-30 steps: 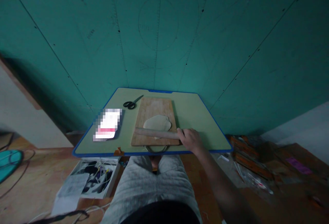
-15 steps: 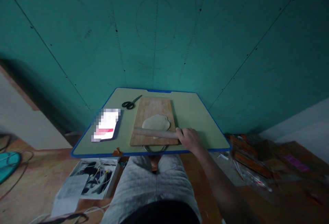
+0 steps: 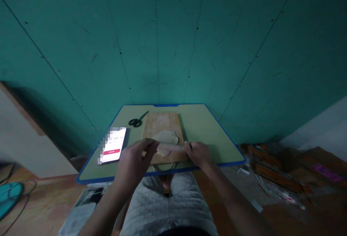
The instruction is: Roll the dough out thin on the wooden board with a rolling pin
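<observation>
A wooden rolling pin (image 3: 171,147) lies crosswise over a flat sheet of dough (image 3: 168,136) on a wooden cutting board (image 3: 162,120). My left hand (image 3: 137,153) is closed around the pin's left end, its fingers partly hidden behind the back of the hand. At the other end, my right hand (image 3: 198,152) grips the pin just past the board's right edge. Part of the dough shows beyond the pin and a small piece of it on the near side. The board's metal handle (image 3: 164,168) faces me.
All this rests on a small blue-edged table (image 3: 217,134) against a green wall (image 3: 230,41). Black-handled scissors (image 3: 137,121) lie left of the board, and a lit phone (image 3: 113,145) lies farther left. Clutter (image 3: 273,174) covers the floor at right.
My left hand has come into view from below and taken hold of the rolling pin's left end. My right hand keeps its grip. The view has tilted upward slightly.
</observation>
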